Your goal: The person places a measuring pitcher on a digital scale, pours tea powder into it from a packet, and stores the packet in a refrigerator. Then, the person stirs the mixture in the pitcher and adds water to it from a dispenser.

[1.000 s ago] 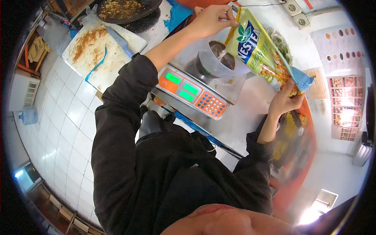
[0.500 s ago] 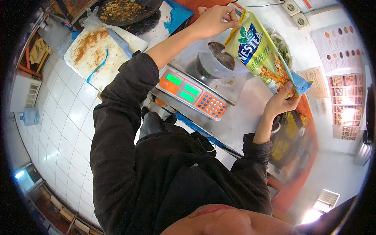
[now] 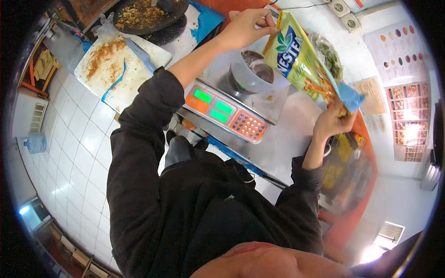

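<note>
A yellow-green Nestea lemon tea packet (image 3: pixel 296 60) hangs tilted between my two hands. My left hand (image 3: pixel 248 28) pinches its upper left corner. My right hand (image 3: pixel 334 119) grips the lower right end, near a light-blue folded part. Beside and partly behind the packet is a translucent plastic tub (image 3: pixel 242 78) with dark brown contents. The tub stands on the steel pan of an orange-and-white digital scale (image 3: pixel 227 113), whose green displays are lit. Whether anything is coming out of the packet, I cannot tell.
At the left lies a white cutting board (image 3: pixel 92 69) with brown crumbs and a blue-grey knife (image 3: pixel 139 54). A dark round pan (image 3: pixel 148 16) with crumbs sits behind it. A bag of green leaves (image 3: pixel 329 55) is by the wall, below power sockets (image 3: pixel 345 14).
The packet has turned and narrowed in view, its right end shifting slightly left. My left hand has dipped a little; both hands keep hold.
</note>
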`<state>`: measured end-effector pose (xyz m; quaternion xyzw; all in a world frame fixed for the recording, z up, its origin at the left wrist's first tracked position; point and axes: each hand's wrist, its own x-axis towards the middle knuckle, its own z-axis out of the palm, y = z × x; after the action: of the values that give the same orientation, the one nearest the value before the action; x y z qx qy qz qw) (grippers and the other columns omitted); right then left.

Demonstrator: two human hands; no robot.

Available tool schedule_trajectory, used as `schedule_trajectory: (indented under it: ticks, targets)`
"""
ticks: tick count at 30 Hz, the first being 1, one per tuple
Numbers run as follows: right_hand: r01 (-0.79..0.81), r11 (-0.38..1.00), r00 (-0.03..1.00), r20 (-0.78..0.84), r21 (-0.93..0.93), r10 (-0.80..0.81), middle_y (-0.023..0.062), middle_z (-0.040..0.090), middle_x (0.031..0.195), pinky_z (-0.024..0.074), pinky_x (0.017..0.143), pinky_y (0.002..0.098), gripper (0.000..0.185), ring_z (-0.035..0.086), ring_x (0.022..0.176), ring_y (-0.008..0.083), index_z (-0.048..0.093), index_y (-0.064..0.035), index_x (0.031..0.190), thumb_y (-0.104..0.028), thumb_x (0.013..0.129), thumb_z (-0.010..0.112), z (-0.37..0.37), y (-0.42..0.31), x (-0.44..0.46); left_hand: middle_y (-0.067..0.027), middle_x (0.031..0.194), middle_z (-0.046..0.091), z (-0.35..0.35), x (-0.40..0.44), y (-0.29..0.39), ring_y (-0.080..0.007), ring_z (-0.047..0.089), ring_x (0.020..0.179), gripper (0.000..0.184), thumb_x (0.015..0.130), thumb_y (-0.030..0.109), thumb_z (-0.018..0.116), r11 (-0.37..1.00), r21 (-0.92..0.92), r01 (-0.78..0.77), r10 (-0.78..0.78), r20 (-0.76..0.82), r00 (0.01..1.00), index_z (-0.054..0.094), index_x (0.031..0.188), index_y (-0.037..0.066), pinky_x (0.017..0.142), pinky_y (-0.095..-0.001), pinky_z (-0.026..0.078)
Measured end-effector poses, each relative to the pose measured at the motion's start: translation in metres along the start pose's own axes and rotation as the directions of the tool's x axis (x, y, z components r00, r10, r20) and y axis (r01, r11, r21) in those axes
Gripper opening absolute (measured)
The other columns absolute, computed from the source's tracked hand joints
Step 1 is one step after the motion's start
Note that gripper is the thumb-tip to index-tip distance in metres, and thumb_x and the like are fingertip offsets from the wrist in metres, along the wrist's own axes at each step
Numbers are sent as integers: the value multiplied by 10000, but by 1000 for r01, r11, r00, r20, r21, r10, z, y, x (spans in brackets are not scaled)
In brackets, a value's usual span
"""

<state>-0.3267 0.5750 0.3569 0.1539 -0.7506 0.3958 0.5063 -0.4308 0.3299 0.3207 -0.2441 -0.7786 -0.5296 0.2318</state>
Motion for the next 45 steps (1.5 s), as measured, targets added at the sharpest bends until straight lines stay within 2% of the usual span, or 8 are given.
schedule_trajectory:
  ticks: [8,11,15,20,22,26,30,45]
  targets:
    - [-22,1000,997,-74,-3,21,62,614,815,443,616,245,105,547,695,116,589,46,880,-31,812,611,-6,0,-7,-81,760,666,4,-10,2,-120,631,770,115,802,85,653,918,-395,5,-7,-4,1000,566,790,11,705,-245,458]
    - [81,997,982,-172,12,-78,48,594,770,436,575,220,94,534,665,96,583,34,890,-11,812,610,-7,12,3,-116,842,663,-18,1,41,-234,647,797,240,836,262,590,948,-313,60,-90,-84,992,613,874,26,722,-366,488]
    - [31,999,994,107,-37,-27,64,615,824,454,540,224,100,543,638,96,578,41,899,-4,814,604,-11,11,12,-110,790,661,6,-1,1,-131,629,781,124,809,63,645,920,-392,-25,9,-44,999,551,789,-16,718,-246,480]
    - [30,999,994,-106,-15,-31,42,578,794,446,658,247,139,529,717,100,568,43,948,16,813,550,-9,6,3,-65,838,636,9,-2,-4,-105,606,829,165,831,98,635,939,-340,47,-40,26,999,503,794,7,777,-248,477]
    - [-44,992,985,159,-116,63,83,622,871,471,702,271,150,566,789,125,585,59,944,7,803,587,-10,12,8,-68,838,637,9,-2,-5,-106,605,831,161,832,90,631,948,-317,9,-1,26,1000,498,791,9,782,-248,478]
    - [-11,998,994,-109,66,18,69,615,871,457,704,267,161,553,791,119,589,47,963,-3,811,584,-3,10,9,-67,831,634,4,-6,2,-108,607,847,149,835,68,620,917,-390,87,-79,37,996,496,781,7,780,-249,483]
    - [-64,998,993,104,24,61,51,604,833,448,615,226,124,550,732,104,591,46,941,-16,835,574,-5,15,9,-58,818,630,3,-3,-3,-101,599,871,165,833,71,622,949,-304,81,-76,28,997,483,758,22,795,-253,474]
    - [-245,965,969,39,93,243,60,610,890,447,686,223,168,550,778,89,574,40,974,-98,878,567,11,18,15,-39,849,617,1,7,-2,-99,582,813,103,839,81,616,951,-296,88,-80,37,996,550,802,10,756,-239,445]
